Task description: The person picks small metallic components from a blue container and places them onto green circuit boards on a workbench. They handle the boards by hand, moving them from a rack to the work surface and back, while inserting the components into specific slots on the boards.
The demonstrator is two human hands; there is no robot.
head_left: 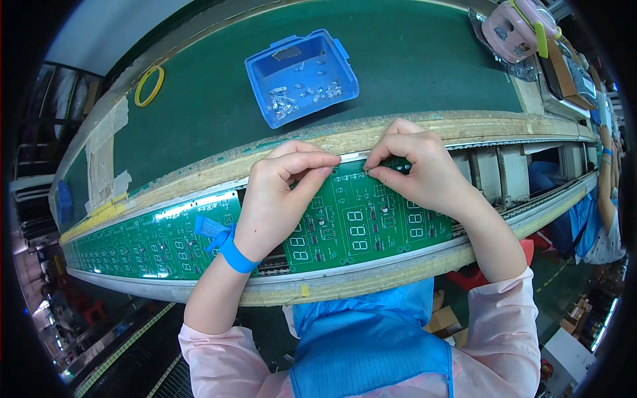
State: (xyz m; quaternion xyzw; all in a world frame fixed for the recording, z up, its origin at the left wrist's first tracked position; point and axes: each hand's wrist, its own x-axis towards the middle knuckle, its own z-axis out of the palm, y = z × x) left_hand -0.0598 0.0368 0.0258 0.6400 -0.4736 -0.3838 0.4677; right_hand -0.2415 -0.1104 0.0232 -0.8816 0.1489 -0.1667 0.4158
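A green circuit board (388, 245) with printed digit outlines and small mounted parts lies in the rail in front of me. Over its upper left edge is my left hand (282, 189), thumb and index finger closed in a pinch; anything between them is too small to make out. My right hand (419, 159) bends over the board's upper edge, also pinching. A tiny dark bit shows at its fingertips, its kind unclear. Beyond the hands, a blue plastic bin (261, 77) holds several small clear parts with thin leads.
More green boards (156, 242) line the rail to the left. A wooden strip (358, 134) separates the rail from the green tabletop (424, 66). On that top lie a yellow tape ring (149, 86) and, far right, a pink container (511, 32). Another person's arm (605, 179) shows at the right.
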